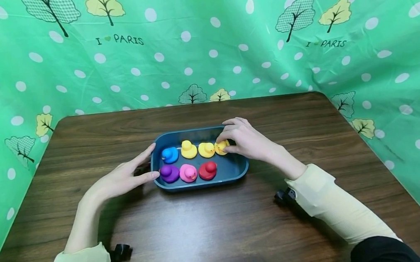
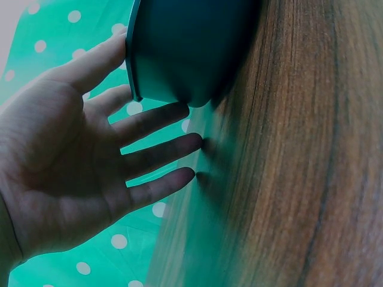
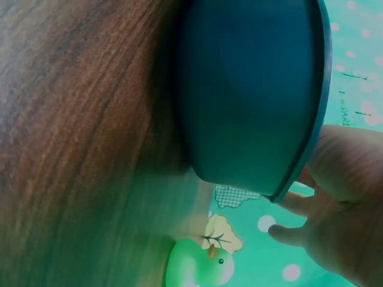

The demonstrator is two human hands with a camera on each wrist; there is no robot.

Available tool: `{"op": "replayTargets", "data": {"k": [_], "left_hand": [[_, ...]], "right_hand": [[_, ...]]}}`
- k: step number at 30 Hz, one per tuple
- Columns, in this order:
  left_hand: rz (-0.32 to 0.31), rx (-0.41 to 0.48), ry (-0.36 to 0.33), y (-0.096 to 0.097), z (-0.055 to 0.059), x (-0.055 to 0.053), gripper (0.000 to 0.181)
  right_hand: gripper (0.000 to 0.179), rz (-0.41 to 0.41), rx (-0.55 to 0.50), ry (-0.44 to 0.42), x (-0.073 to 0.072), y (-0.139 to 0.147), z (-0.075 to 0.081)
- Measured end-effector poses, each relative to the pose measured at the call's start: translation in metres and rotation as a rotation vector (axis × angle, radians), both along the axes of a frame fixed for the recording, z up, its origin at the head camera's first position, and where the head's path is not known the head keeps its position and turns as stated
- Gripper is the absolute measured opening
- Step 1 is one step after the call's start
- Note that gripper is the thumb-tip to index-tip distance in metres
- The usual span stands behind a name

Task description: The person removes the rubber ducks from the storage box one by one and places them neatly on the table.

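Note:
A dark blue oblong tray holds several rubber ducks. Its back row has a blue duck, then two yellow ducks, one upright and one turned sideways. My right hand reaches over the right end and pinches a third yellow duck, partly covered by the fingers. In front sit a purple duck, a pink duck and a red duck. At the left end, my left hand touches the tray rim with thumb and fingers spread.
A green duck stands on the table outside the tray in the right wrist view; the head view does not show it. The brown wooden table ends at a green dotted curtain behind and at both sides.

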State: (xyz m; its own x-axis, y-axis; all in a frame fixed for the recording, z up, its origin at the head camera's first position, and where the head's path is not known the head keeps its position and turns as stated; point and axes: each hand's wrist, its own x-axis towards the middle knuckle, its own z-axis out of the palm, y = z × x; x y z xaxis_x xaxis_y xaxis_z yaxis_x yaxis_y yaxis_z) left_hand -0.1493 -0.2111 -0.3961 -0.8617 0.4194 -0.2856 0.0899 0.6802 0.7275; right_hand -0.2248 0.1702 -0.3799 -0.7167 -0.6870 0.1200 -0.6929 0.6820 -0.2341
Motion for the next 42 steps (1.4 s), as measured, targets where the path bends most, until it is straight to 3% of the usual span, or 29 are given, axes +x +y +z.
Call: {"op": "replayTargets", "data": {"k": [14,26,33,42], "left_hand": [[-0.002,-0.003,-0.001,-0.002,-0.001,0.000,0.086],[-0.007,0.002,-0.009,-0.001,-0.001,-0.001,0.086],[-0.010,-0.004,0.004,-0.001,0.002,-0.001,0.086],[-0.011,-0.002,-0.006,0.000,0.002,-0.001,0.086]], "right_hand": [[0.026,0.020,-0.023,0.005,0.001,-0.001,0.014],[0.030,0.016,-0.038,-0.009,0.004,0.005,0.035],[0.027,0.048,-0.090,0.026,0.001,0.013,0.046],[0.029,0.014,-0.099,0.018,0.001,0.027,0.058]]}}
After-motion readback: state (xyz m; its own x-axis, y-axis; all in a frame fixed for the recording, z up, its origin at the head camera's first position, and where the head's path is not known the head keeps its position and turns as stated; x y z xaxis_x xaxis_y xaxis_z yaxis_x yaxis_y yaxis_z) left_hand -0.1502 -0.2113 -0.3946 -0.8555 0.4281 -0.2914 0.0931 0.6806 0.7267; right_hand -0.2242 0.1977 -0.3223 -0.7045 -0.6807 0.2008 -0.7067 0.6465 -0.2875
